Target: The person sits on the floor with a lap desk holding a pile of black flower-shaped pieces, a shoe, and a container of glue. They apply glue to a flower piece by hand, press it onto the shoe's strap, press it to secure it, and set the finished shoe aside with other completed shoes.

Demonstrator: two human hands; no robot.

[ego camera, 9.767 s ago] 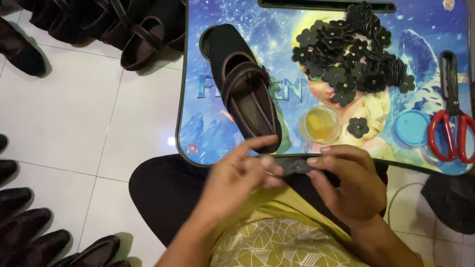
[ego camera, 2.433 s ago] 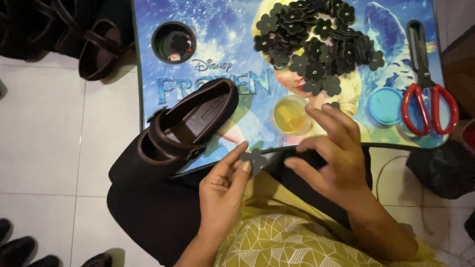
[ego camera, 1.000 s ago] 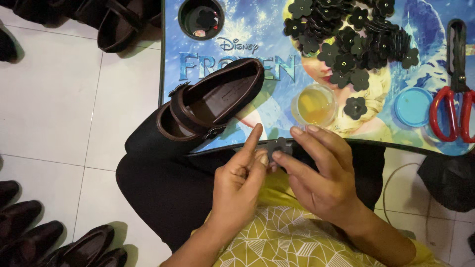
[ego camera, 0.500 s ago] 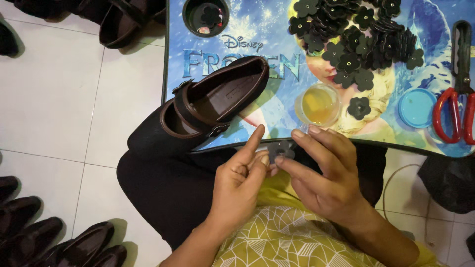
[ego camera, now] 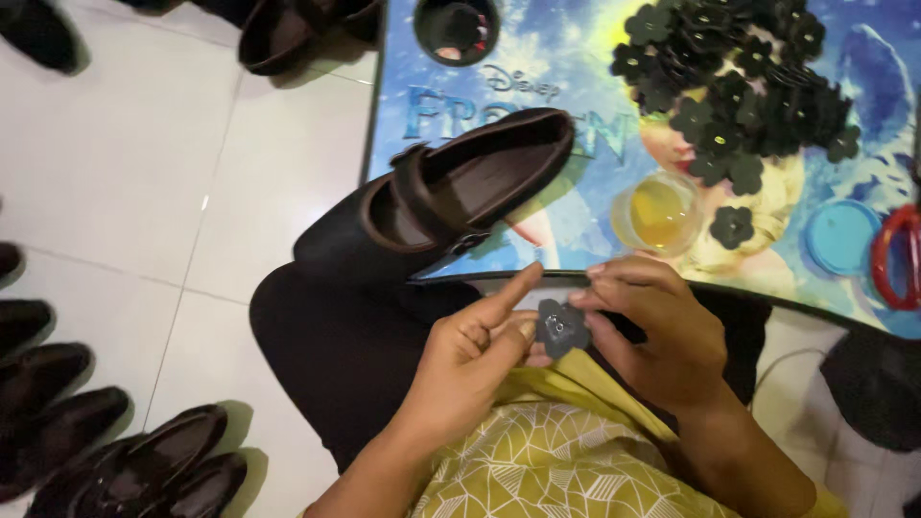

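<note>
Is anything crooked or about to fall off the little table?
Yes: the brown shoe lies slanted, its heel end hanging over the table edge near the lap. One black flower sits apart from the flower pile. Nothing looks spilled.

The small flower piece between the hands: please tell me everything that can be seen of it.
The flower piece is small, flat and dark grey, with rounded petals and tiny pale dots near its centre. It looks like leather or a similar sheet material, the same kind as the pile of flower pieces on the table. It faces the camera, held over the lap, just below the table edge. The left hand pinches its left side, index finger stretched above it; the right hand grips its right side.
</note>
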